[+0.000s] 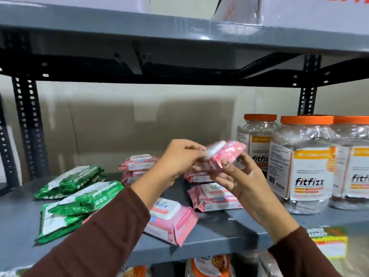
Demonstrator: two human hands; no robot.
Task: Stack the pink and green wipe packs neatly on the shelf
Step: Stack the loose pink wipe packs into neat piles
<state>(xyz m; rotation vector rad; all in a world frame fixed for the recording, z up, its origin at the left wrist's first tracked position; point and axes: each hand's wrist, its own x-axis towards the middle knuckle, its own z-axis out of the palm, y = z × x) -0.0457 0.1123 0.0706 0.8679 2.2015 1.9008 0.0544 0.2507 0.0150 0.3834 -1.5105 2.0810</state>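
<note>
Both hands clamp one pink wipe pack (blurred) above the shelf; next, probably lowering it squarely onto the far pink stack.

I face a grey metal shelving unit with black perforated uprights against a plain beige wall. Another grey shelf spans overhead, casting soft shadows on the wall.

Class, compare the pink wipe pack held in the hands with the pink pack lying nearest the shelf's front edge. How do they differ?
The held pink pack is lifted and tilted between the left hand and right hand; the front pink pack lies flat, untouched, on the shelf. The held one is blurred, the front one's label readable. Both are pink with white lids.
</note>
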